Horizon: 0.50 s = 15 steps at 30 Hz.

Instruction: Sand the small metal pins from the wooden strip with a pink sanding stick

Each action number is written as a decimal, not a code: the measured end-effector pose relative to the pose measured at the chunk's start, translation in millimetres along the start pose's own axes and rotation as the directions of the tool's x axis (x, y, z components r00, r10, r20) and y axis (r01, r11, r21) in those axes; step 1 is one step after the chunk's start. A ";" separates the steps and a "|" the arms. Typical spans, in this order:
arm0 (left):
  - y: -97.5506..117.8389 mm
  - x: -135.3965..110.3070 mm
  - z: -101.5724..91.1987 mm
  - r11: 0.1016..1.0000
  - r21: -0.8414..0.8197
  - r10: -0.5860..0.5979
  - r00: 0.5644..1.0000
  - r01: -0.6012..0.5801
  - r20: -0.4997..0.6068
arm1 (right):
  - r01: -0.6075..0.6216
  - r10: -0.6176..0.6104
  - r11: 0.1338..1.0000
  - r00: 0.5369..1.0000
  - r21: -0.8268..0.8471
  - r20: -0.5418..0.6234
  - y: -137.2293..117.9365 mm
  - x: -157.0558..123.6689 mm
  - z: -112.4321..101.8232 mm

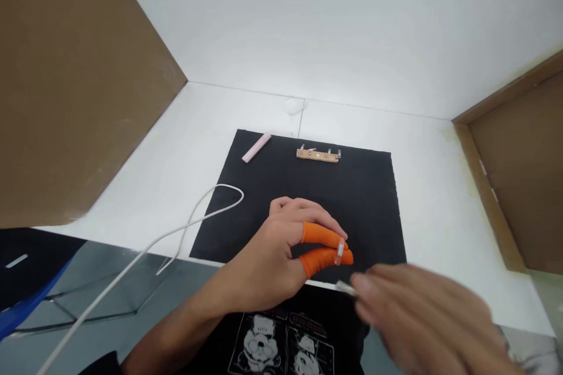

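My left hand [281,249] hovers over the near part of a black mat [352,199]. Its thumb and forefinger wear orange finger cots and pinch a small clear part [339,251]. My right hand [422,319] is blurred by motion at the lower right, close to the mat's near edge. A small pale piece [345,287] shows at its fingertips, too smeared to name. At the mat's far edge lies a small tan strip with metal clips [318,154]. A pink stick [256,147] lies at the mat's far left corner.
The mat lies on a white table [440,187]. A white cable [193,222] loops from the mat's left edge down off the table. Brown cardboard panels stand at the left [65,82] and right [519,176]. A white wall closes the back.
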<state>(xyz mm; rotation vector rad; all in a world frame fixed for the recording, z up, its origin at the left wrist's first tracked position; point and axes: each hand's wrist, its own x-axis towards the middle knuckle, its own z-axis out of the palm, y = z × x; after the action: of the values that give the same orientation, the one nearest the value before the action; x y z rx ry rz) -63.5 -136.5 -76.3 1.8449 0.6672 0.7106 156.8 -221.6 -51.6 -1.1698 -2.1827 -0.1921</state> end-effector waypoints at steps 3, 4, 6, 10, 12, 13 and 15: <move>-0.2 -0.1 0.8 1.000 0.002 0.001 1.000 -0.001 0.008 | -0.148 0.140 0.986 0.984 -0.072 -0.112 14.4 -5.0 2.0; -0.4 0.3 1.0 1.000 0.002 0.000 1.000 0.000 0.011 | -0.188 0.175 0.978 0.974 -0.086 -0.141 16.6 -6.8 3.2; -1.0 1.7 1.2 1.000 0.003 0.000 1.000 0.000 0.009 | -0.173 0.163 0.983 0.976 -0.061 -0.143 13.6 -9.4 6.0; -1.9 4.5 1.0 1.000 0.001 0.004 1.000 -0.004 0.005 | 0.021 -0.018 0.996 0.999 0.091 -0.041 3.4 -12.1 10.3; -1.6 4.8 1.1 1.000 0.006 0.005 1.000 -0.005 0.007 | 0.000 0.005 0.997 0.998 0.079 -0.055 10.2 -14.0 10.6; -1.4 4.7 1.3 1.000 0.010 0.005 1.000 -0.005 0.011 | -0.038 0.042 0.998 0.996 0.044 -0.083 15.4 -14.9 10.0; -0.9 4.7 1.8 1.000 0.015 0.002 1.000 -0.002 0.019 | -0.093 0.090 0.995 0.986 -0.020 -0.141 23.0 -15.3 7.6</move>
<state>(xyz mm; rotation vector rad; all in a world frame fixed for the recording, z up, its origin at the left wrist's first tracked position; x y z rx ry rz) -59.1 -133.9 -77.0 1.8642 0.6603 0.6904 177.4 -215.5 -70.6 -1.2310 -2.0055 -0.2572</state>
